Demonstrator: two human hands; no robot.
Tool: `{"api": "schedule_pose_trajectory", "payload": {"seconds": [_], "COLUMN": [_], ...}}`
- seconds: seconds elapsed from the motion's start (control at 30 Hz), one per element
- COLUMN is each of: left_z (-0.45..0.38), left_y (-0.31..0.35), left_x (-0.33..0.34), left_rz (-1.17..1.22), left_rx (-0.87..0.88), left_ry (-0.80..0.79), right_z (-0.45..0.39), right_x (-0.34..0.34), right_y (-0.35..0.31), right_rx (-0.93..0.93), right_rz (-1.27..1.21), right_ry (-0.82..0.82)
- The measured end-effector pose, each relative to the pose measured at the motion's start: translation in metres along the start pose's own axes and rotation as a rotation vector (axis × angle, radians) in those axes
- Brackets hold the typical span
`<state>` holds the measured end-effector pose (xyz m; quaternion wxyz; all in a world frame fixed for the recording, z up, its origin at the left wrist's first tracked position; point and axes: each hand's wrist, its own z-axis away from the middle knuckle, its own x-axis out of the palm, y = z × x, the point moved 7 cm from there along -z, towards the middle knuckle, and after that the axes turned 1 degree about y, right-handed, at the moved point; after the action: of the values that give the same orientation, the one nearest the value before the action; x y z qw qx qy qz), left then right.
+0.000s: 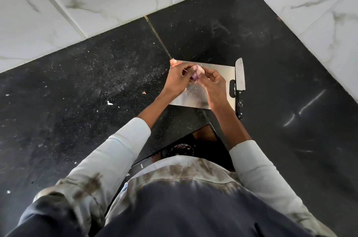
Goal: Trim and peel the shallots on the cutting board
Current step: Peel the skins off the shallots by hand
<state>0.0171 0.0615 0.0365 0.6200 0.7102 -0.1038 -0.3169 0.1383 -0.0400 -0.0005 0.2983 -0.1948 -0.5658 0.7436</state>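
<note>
A steel cutting board (222,73) lies on the black counter. Above it, my left hand (177,79) and my right hand (213,81) hold one pinkish-purple shallot (196,73) between their fingertips. The left hand cups it from the left, and the right hand's fingers pinch its right side. A scrap of orange-pink skin (173,61) lies at the board's far left corner. A black-handled knife (240,85) rests along the board's right edge, blade pointing away from me, with neither hand on it.
Marble-tiled walls (116,4) meet in a corner behind the black counter (77,101). Small flecks of peel (109,103) are scattered on the counter left of the board. The counter's front edge has a notch near my body.
</note>
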Motion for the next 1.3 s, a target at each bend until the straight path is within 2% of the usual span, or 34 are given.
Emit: {"api": "schedule_pose_trajectory", "payload": {"seconds": [0.17, 0.4, 0.57, 0.87, 1.07, 1.2, 1.3], "left_z": [0.008, 0.008, 0.008, 0.008, 0.016, 0.022, 0.021], "left_y": [0.013, 0.003, 0.001, 0.003, 0.008, 0.013, 0.010], "left_x": [0.001, 0.010, 0.004, -0.008, -0.009, -0.002, -0.001], "left_rz": [-0.162, -0.394, -0.326, -0.117, -0.162, -0.218, -0.229], "left_rx": [0.160, 0.098, 0.066, -0.008, 0.048, 0.082, 0.072], "left_ry": [0.124, 0.121, 0.170, 0.242, 0.315, 0.320, 0.303], "right_z": [0.000, 0.006, 0.006, 0.008, 0.012, 0.006, 0.005], "right_x": [0.001, 0.006, 0.007, 0.013, 0.029, 0.025, 0.020], "right_y": [-0.003, -0.013, -0.015, -0.013, -0.012, -0.011, -0.009], "right_rx": [-0.022, -0.073, -0.057, -0.011, 0.120, 0.134, 0.154], "right_rz": [0.051, 0.169, 0.163, 0.050, -0.093, 0.047, -0.013], "right_ry": [0.019, 0.055, 0.055, -0.098, -0.187, -0.046, -0.017]}}
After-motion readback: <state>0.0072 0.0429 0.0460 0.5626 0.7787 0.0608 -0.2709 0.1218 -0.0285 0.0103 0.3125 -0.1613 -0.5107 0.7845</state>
